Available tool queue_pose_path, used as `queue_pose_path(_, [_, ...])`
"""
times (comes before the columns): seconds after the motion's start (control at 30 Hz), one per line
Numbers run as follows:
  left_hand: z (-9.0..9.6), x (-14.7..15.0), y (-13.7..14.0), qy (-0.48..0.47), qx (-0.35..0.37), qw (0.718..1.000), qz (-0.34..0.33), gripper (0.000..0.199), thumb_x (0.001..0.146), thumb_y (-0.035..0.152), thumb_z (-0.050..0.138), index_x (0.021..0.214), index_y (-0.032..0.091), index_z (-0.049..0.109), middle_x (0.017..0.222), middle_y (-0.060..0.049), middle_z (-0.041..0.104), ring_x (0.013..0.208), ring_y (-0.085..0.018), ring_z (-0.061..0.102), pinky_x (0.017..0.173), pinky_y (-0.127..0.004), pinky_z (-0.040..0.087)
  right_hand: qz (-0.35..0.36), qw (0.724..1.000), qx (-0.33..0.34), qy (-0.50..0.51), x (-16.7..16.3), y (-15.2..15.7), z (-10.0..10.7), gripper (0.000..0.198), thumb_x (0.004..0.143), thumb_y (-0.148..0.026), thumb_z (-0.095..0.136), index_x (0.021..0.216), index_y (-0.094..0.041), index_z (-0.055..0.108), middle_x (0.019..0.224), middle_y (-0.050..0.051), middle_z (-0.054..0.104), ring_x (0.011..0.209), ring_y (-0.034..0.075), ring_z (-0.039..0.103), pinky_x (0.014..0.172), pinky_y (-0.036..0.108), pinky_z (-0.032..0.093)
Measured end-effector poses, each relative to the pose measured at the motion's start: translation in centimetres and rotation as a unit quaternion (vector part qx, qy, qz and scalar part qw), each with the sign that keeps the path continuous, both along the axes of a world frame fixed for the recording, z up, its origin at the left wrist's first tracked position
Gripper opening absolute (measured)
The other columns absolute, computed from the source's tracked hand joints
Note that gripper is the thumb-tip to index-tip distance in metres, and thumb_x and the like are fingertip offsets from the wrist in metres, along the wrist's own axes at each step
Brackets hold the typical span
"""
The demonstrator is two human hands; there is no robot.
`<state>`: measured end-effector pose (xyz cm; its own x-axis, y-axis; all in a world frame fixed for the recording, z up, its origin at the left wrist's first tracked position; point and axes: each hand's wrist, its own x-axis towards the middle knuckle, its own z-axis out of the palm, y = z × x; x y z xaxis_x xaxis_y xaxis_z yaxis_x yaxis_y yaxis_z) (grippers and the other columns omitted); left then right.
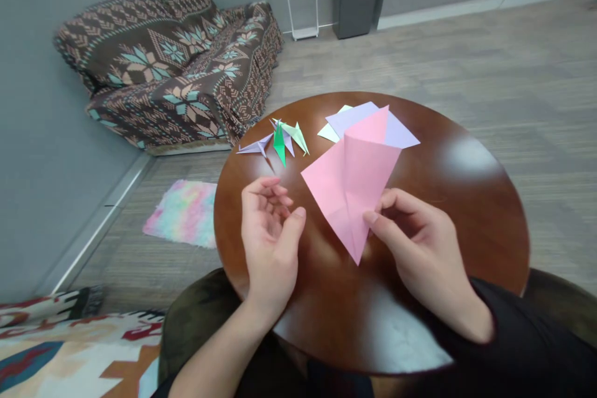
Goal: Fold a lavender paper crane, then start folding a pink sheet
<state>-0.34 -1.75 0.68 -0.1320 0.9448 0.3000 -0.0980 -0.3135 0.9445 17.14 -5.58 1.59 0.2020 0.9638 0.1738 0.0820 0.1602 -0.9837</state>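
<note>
Pink paper [347, 183], part-folded, held above round brown worktop [466, 199] | right hand [420, 249] pinches its lower edge, thumb on top | left hand [268, 233] beside it, fingers loosely curled, holding nothing | spare lilac and green sheets [401, 134] behind | folded cranes [282, 140] far left of worktop.

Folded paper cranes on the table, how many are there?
3, clustered at the table's far left edge: a lavender crane, a dark green crane and a light green crane. They overlap, so another may be hidden.
</note>
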Motion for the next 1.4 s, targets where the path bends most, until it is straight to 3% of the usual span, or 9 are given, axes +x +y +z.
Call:
queue_pose_path(0.13, [0.8,0.0,-0.7,0.119,0.008,0.989,-0.085,0.013,0.093,0.014,0.064,0.103,0.020,0.071,0.102,-0.004,0.065,0.094,-0.016,0.062,0.084,-0.024,0.051,-0.037,0.996,0.050,-0.063,0.2,-0.1,-0.1,0.016,0.091,-0.014,0.064,0.077,-0.022,0.061,0.071,-0.004,0.060,0.064,0.010,0.055,0.060,0.021,0.044])
queue_pose_path(0.27, [0.9,0.7,-1.0,0.131,-0.037,0.976,-0.168,0.018,0.096,0.023,0.065,0.112,0.020,0.073,0.123,-0.010,0.069,0.117,-0.024,0.065,0.102,-0.034,0.050,-0.007,0.995,0.047,-0.088,0.2,-0.1,-0.5,0.017,0.092,-0.015,0.063,0.077,-0.022,0.060,0.073,-0.003,0.062,0.069,0.014,0.059,0.066,0.025,0.047])
queue_pose_path(0.43, [0.1,0.9,0.1,-0.080,-0.122,0.976,-0.164,0.073,0.085,0.032,0.081,0.148,0.033,0.043,0.137,-0.009,0.066,0.119,-0.025,0.068,0.100,-0.037,0.055,0.130,0.990,-0.011,-0.054,0.3,0.2,-0.2,0.012,0.092,-0.021,0.058,0.080,-0.021,0.061,0.074,-0.001,0.061,0.070,0.018,0.059,0.069,0.031,0.049])
queue_pose_path(0.63, [1.0,-1.6,2.0,-0.125,-0.193,0.957,-0.176,0.064,0.082,0.046,0.081,0.137,0.023,0.057,0.103,-0.007,0.078,0.071,-0.014,0.070,0.064,-0.023,0.055,0.283,0.941,-0.061,-0.175,2.0,0.9,1.0,0.021,0.087,-0.018,0.048,0.071,-0.020,0.062,0.068,0.000,0.062,0.070,0.021,0.061,0.065,0.031,0.046])
queue_pose_path(0.77, [0.9,-3.0,2.7,-0.030,-0.276,0.921,-0.273,0.058,0.083,0.047,0.079,0.131,0.016,0.068,0.091,-0.010,0.079,0.077,-0.020,0.073,0.062,-0.024,0.054,0.339,0.883,-0.024,-0.324,3.4,1.4,1.2,0.018,0.081,-0.009,0.051,0.068,-0.021,0.056,0.069,-0.001,0.063,0.064,0.018,0.058,0.062,0.029,0.043])
queue_pose_path(0.93, [-1.1,-2.5,2.4,0.041,-0.294,0.890,-0.347,0.033,0.084,0.035,0.081,0.108,0.012,0.081,0.101,-0.013,0.081,0.089,-0.023,0.074,0.079,-0.029,0.055,0.273,0.856,0.073,-0.433,4.3,1.9,1.0,0.014,0.087,-0.010,0.055,0.081,-0.022,0.059,0.079,0.002,0.067,0.072,0.020,0.062,0.069,0.032,0.047])
queue_pose_path(1.1, [-1.6,-0.6,1.5,-0.063,-0.270,0.915,-0.291,0.031,0.089,0.032,0.077,0.116,0.016,0.079,0.111,-0.012,0.080,0.100,-0.025,0.075,0.090,-0.033,0.056,0.123,0.831,0.221,-0.497,3.9,2.0,0.4,0.044,0.096,-0.016,0.062,0.138,-0.021,0.056,0.139,0.015,0.068,0.132,0.033,0.058,0.115,0.057,0.033])
queue_pose_path(1.23, [-0.5,0.5,1.0,-0.189,-0.301,0.897,-0.262,0.040,0.094,0.023,0.069,0.134,0.020,0.069,0.125,-0.011,0.076,0.107,-0.023,0.074,0.092,-0.032,0.058,0.108,0.817,0.283,-0.491,2.4,1.5,-0.3,0.013,0.099,-0.015,0.060,0.106,-0.023,0.068,0.123,0.007,0.077,0.125,0.029,0.065,0.123,0.062,0.021])
queue_pose_path(1.4, [0.2,0.6,1.1,-0.291,-0.327,0.865,-0.244,0.037,0.097,0.021,0.057,0.134,0.018,0.065,0.126,-0.012,0.075,0.120,-0.026,0.070,0.104,-0.041,0.056,0.067,0.811,0.296,-0.501,1.3,1.0,-0.7,0.011,0.097,-0.012,0.060,0.094,-0.020,0.068,0.105,0.004,0.082,0.108,0.025,0.074,0.125,0.065,0.017])
